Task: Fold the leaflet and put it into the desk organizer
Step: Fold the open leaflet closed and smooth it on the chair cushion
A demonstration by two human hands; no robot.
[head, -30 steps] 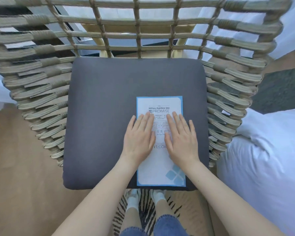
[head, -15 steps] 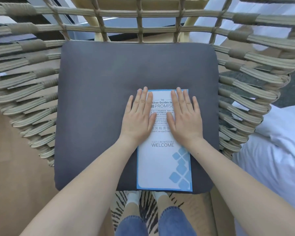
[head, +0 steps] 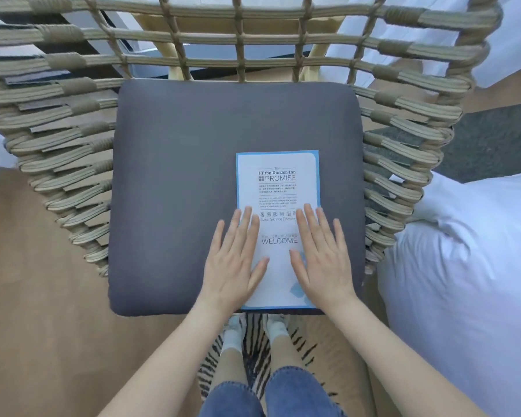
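Leaflet (head: 277,188) lay flat on the cushion (head: 175,182). Left hand (head: 233,263) and right hand (head: 324,260) rested spread flat on its lower half, grip open, holding nothing. Contact looked like pressing, hard to confirm.

White, blue-bordered leaflet (head: 277,188); dark grey cushion (head: 178,176); beige woven chair (head: 73,139).

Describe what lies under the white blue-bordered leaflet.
The white blue-bordered leaflet lies flat on a dark grey seat cushion; anything between them is hidden.
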